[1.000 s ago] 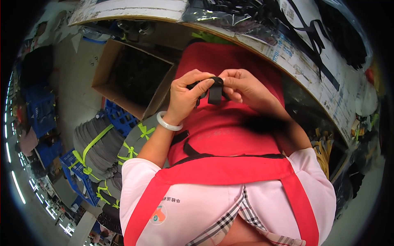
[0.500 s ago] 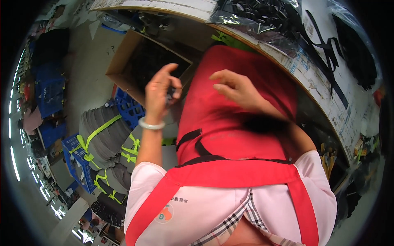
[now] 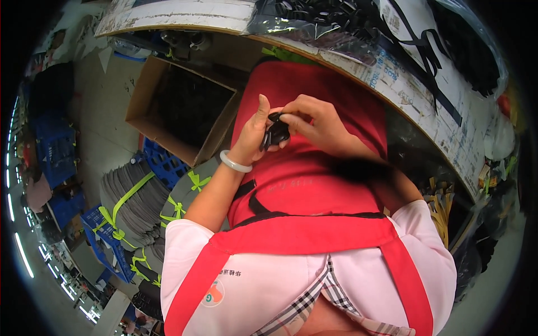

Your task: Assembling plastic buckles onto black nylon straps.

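Over the red apron (image 3: 314, 185), both hands meet on a small black plastic clip (image 3: 276, 134) — left hand (image 3: 255, 134) fingers clamped on its side, right hand (image 3: 314, 120) fingertips pinching its top. An open cardboard box (image 3: 179, 112) sits left, on the floor.

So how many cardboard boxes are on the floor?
1: the open cardboard box sits left of the hands, under the table edge. More could be hidden beneath the table.

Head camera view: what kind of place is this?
Probably a small workshop for assembling strap parts: tied bundles of grey material, an open cardboard box, and a worktable piled with black straps.
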The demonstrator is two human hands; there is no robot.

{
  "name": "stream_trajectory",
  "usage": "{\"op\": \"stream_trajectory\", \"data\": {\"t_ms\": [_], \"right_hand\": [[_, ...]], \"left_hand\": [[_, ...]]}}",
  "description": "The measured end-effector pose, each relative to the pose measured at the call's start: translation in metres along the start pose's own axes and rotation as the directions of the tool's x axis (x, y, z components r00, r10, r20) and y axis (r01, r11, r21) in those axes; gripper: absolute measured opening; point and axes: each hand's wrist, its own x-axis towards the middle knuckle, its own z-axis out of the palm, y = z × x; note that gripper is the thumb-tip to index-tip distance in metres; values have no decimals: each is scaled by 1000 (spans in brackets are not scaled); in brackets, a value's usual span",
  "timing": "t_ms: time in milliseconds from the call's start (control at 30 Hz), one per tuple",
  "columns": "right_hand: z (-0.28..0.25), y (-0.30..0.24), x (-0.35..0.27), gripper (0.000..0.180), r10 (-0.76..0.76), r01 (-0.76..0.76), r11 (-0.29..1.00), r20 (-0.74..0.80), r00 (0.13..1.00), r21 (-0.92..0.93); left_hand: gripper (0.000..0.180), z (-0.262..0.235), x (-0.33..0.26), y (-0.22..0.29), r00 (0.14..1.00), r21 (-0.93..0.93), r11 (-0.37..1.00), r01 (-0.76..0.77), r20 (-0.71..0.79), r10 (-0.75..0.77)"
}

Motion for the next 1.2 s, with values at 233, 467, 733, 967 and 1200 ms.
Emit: {"op": "stream_trajectory", "data": {"t_ms": [233,467,733,967,1200], "right_hand": [[-32,10,-4,19,542,-480,581,127,831,657],[-34,22,-19,16,521,-425,578,85,849,697],[-141,21,25,18,99,-250,937,-499,861,-245],[-205,90,95,22,-308,-234,527,-441,843,-817],[-146,-68,62,14,-304,51,779,-305,903,-625]], "left_hand": [[26,6,14,-6,997,-321,946,-37,56,58],[23,33,33,-3,931,242,928,-282,-163,325],[21,35,39,19,997,-90,996,-23,66,29],[28,45,51,28,989,-276,961,-20,138,60],[16,41,32,37,953,-162,942,-295,-124,277]]}}
